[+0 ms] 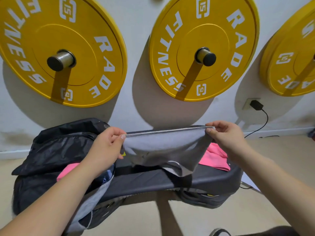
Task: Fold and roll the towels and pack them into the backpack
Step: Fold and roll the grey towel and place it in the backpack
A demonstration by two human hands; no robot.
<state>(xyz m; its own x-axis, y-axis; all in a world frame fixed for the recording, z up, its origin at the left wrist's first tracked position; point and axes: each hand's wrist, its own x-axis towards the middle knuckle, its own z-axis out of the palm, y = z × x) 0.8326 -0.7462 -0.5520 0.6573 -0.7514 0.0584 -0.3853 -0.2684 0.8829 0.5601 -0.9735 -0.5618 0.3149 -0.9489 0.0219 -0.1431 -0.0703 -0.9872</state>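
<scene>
Up off the bench now, pinching a soft grey cloth towel [163, 149] by its top hem: left hand [105, 147] on the left corner, right hand [226, 137] on the right corner, thumb and fingers curled tight on the fabric at both ends. Stretched taut along the upper edge, sagging below, lower end draped onto the dark padded bench [150, 181]. Hanging just in front of a crumpled pink towel [214, 157] lying on the bench's right end, beside the right wrist.

Over to the left, resting on the bench's left end, a black nylon backpack [54, 147], flap thrown open, just beside the left hand. Peeking out next to the left forearm, another patch of pink cloth [68, 169]; inside the backpack or merely on top of it, cannot tell.

Behind it all, on the white wall, three round yellow weight plates [81, 23] on metal pegs, lettered in white. Low on the wall to the right, a black plug [256, 105] in a socket, thin black cable trailing down toward the floor.
</scene>
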